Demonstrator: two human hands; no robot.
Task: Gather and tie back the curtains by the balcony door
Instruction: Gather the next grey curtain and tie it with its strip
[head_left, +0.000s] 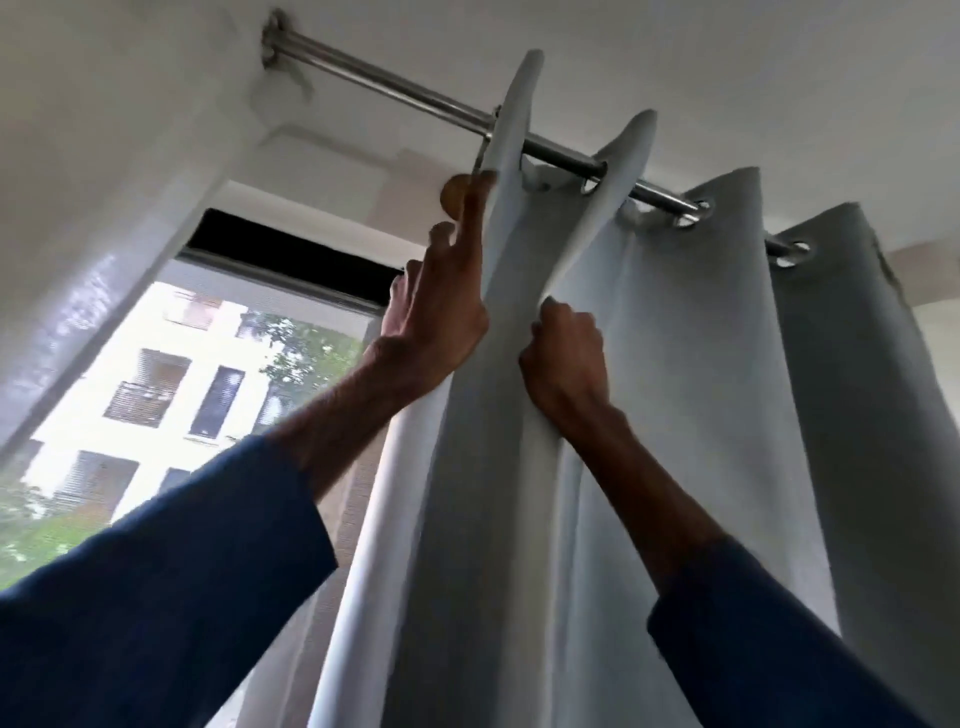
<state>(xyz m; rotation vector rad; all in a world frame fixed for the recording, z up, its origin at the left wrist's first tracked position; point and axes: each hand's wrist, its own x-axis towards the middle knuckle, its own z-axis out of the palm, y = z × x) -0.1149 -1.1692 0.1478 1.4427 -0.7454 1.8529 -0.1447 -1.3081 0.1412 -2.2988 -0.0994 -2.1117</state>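
Head view, looking steeply up at the top of the door opening.

Left hand: raised, open, fingers straight and slightly spread. The index finger runs up along the leading edge of the curtain, its tip just below the first eyelet. The palm lies against the outer face of that first fold. Nothing is gripped. Whether the thumb touches the fabric cannot be told.

Right hand: raised just beside the left, slightly lower, closed. Its fingers are curled round the second fold of the curtain and pinch the fabric against the palm, with the knuckles facing the camera. One fold of cloth separates the two hands.

Curtain: pale grey-white and heavy, hanging from a metal curtain rod by metal eyelets. It is bunched into deep vertical pleats on the right half of the rod. The left stretch of rod is bare up to the wall bracket under the ceiling.

Both forearms come up from the bottom of the frame in dark blue sleeves.

A round wooden knob shows partly behind the left index finger. Left of the curtain the glass door is uncovered, and a white building and green foliage show through it.
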